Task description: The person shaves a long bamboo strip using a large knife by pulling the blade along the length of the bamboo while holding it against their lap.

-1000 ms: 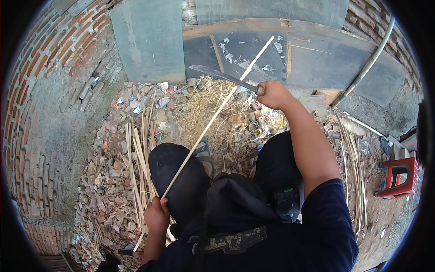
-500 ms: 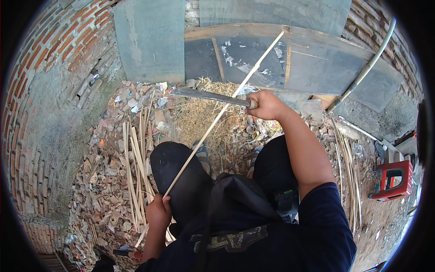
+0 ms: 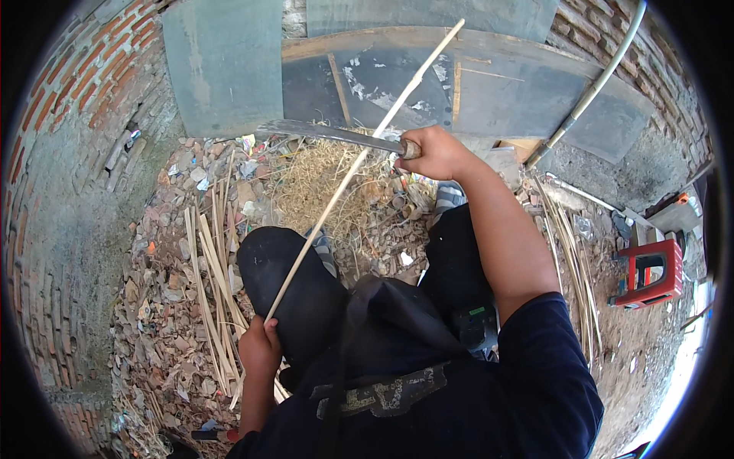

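Observation:
A long, pale bamboo strip slants from my left knee up to the far right, past the machete. Its near end sits in the closed fingers of my left hand, beside my left thigh. My right hand is wrapped round the wooden handle of a machete. The long dark blade points left and crosses the strip a little below its middle knot; whether it bites into the wood I cannot make out. Fine shavings lie heaped on the ground beneath the blade.
Split bamboo strips lie on the rubble at my left, and more strips at my right. A red plastic stool stands far right. Grey boards lean ahead, with a pole against them. A brick wall rises on the left.
The whole view has shifted a little, so most things sit further left and higher. My right foot and knee have moved outward. Both hands keep their grips, and the blade still crosses the strip.

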Demonstrator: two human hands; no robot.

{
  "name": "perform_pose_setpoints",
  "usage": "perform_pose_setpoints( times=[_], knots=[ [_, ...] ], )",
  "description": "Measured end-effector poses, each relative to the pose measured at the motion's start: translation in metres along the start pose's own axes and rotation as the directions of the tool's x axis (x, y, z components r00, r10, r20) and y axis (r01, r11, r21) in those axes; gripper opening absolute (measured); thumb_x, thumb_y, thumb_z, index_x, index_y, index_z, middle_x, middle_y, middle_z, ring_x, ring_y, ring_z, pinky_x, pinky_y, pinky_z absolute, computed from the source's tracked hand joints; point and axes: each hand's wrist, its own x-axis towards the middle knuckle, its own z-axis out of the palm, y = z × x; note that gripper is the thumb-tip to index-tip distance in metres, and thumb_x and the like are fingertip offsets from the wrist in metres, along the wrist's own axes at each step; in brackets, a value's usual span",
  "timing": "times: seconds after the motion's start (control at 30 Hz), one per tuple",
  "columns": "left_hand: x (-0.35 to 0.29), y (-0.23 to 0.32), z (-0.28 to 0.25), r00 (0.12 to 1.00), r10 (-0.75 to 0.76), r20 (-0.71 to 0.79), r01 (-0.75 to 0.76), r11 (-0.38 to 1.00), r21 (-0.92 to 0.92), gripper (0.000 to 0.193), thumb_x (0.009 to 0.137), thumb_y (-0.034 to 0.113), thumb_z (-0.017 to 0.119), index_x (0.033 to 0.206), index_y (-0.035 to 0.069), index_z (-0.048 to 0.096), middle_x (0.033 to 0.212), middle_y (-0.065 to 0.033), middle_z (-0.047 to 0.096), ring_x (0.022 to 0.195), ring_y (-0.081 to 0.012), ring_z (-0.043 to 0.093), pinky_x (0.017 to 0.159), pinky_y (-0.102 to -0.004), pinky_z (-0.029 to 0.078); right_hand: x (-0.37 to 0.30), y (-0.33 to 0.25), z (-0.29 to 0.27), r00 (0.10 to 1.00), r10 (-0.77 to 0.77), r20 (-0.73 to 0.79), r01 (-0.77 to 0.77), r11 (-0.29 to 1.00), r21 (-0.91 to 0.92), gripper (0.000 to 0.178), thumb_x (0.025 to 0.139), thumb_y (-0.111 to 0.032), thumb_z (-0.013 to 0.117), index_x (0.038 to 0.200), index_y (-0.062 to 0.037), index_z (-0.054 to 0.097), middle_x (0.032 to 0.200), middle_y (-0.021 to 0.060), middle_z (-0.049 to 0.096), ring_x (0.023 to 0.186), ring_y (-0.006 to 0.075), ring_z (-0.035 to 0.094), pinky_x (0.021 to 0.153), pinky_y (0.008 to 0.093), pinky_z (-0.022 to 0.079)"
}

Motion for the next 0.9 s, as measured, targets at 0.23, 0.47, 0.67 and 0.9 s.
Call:
perform_pose_setpoints(
  times=[0.23,0.47,0.67,0.9],
  knots=[
    [0.005,-0.005,0.005,0.999,0.031,-0.024,-0.032,0.999,-0.015,0.035,0.103,0.029,0.051,0.082,0.001,0.049,0.064,-0.0261,0.056,0.064,-0.0501,0.058,0.054,-0.054,0.041,0.013,0.017,0.004,0.994,-0.013,0.104,0.007,0.998,0.055,0.033,0.081,-0.036,0.075,0.096,-0.0072,0.07,0.083,0.0191,0.07,0.085,0.0376,0.069,0.075,0.0472,0.052],
    [0.0,-0.015,0.002,1.0,-0.004,0.011,0.004,1.0,-0.027,0.033,0.103,0.027,0.051,0.083,0.001,0.051,0.064,-0.0257,0.056,0.064,-0.0505,0.057,0.054,-0.0524,0.042,0.025,0.004,-0.003,0.984,-0.178,-0.014,0.177,0.984,-0.028,0.036,0.08,-0.04,0.078,0.096,-0.0078,0.07,0.076,0.0176,0.068,0.08,0.0383,0.068,0.071,0.0486,0.052],
    [0.002,-0.003,-0.005,1.0,0.02,0.011,-0.02,0.999,-0.027,0.033,0.102,0.029,0.052,0.084,0.001,0.053,0.066,-0.0252,0.058,0.067,-0.0502,0.06,0.058,-0.0549,0.043,0.019,0.001,-0.007,0.932,-0.328,-0.152,0.291,0.93,-0.225,0.03,0.08,-0.035,0.079,0.089,-0.0077,0.069,0.07,0.016,0.066,0.073,0.0394,0.067,0.064,0.0483,0.051],
    [0.005,-0.003,-0.005,0.999,0.035,0.012,-0.034,0.999,-0.027,0.035,0.102,0.031,0.053,0.084,0.002,0.053,0.068,-0.0263,0.06,0.069,-0.0504,0.061,0.06,-0.0554,0.046,-0.006,-0.014,-0.004,0.984,-0.177,-0.036,0.171,0.976,-0.132,0.03,0.079,-0.033,0.076,0.099,-0.0116,0.07,0.08,0.0176,0.069,0.084,0.0399,0.069,0.075,0.0506,0.054]
  ],
)
